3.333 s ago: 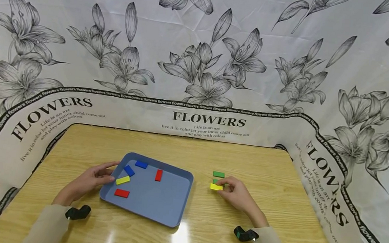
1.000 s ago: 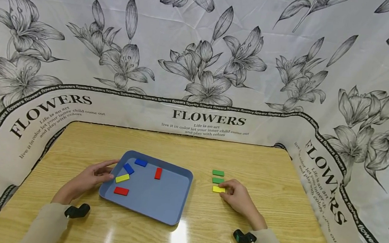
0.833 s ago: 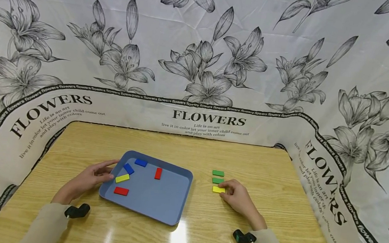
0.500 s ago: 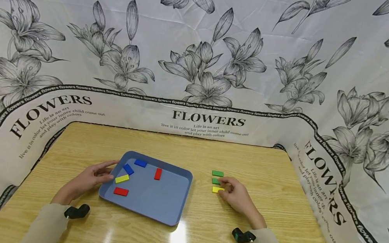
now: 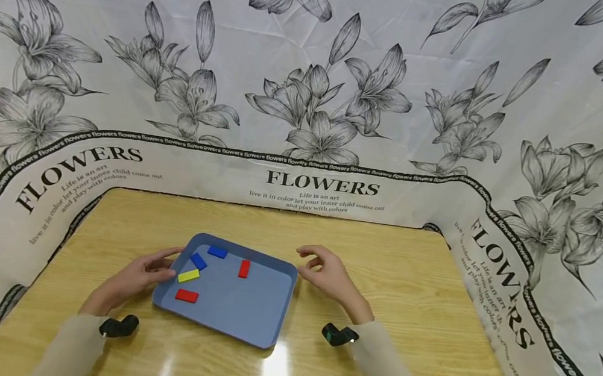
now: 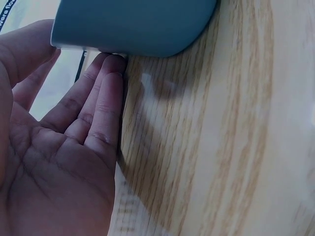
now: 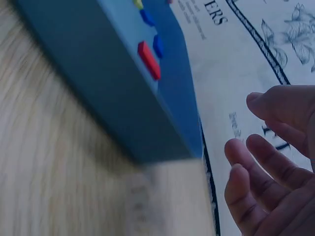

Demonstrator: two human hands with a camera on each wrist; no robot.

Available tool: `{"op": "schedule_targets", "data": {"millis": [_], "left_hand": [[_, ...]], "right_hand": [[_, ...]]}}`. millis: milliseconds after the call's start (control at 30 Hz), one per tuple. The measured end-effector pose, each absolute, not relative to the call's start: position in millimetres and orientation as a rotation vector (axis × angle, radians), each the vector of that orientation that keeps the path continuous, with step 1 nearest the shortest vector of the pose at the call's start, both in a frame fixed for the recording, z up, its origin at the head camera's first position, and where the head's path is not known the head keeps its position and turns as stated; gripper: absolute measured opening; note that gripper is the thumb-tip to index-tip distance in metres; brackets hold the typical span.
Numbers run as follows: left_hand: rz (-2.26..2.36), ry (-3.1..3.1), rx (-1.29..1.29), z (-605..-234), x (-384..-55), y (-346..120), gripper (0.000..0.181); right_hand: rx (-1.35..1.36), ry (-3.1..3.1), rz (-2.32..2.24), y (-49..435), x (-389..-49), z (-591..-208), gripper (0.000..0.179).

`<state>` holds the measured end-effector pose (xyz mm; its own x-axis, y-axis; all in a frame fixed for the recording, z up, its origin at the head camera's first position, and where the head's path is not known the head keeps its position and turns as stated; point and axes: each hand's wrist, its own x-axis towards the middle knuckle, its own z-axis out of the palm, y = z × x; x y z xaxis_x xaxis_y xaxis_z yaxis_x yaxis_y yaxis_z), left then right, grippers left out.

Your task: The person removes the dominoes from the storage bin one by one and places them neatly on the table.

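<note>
A blue-grey tray (image 5: 234,321) lies tilted sideways on the wooden table, holding several flat coloured blocks: a blue block (image 5: 217,252), another blue block beside it, a yellow block (image 5: 188,276), a red block (image 5: 244,269) and a second red block (image 5: 186,295). My left hand (image 5: 134,278) holds the tray's left side; in the left wrist view the thumb reaches over the rim and fingertips touch the outer wall (image 6: 133,24). By the tray's right back corner, my right hand (image 5: 333,279) has loosely bent fingers with nothing between them. It covers the spot where green and yellow blocks lay.
The wooden table (image 5: 408,271) extends right of the tray and in front of it. A white curtain (image 5: 332,94) printed with flowers and lettering stands around the back and both sides.
My right hand has let go of the yellow block on the table, after shifting it slightly right below the two green ones, and moved left to the tray. My left hand stays in place.
</note>
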<state>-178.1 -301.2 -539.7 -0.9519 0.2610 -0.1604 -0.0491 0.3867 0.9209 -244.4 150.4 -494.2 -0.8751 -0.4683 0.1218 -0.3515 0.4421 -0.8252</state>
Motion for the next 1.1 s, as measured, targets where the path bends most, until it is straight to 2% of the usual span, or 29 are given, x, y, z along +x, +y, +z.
{"op": "schedule_targets", "data": {"millis": [333,667,1100], "left_hand": [[1.568,2.382,0.178,-539.5,-180.6,-301.7,0.063],[1.561,2.393,0.153,-540.4,-180.6,-303.9,0.064],[1.55,2.385,0.138,-538.5,-181.9,-300.8,0.064]], "right_hand": [[-0.875,2.492,-1.353,82.9,-255.5,-484.6,0.044],[-1.038,2.382,-1.241,19.1,-247.4,-494.2,0.046],[-1.056,2.336,-1.077,-24.9,-240.1,-516.3,0.043]]}}
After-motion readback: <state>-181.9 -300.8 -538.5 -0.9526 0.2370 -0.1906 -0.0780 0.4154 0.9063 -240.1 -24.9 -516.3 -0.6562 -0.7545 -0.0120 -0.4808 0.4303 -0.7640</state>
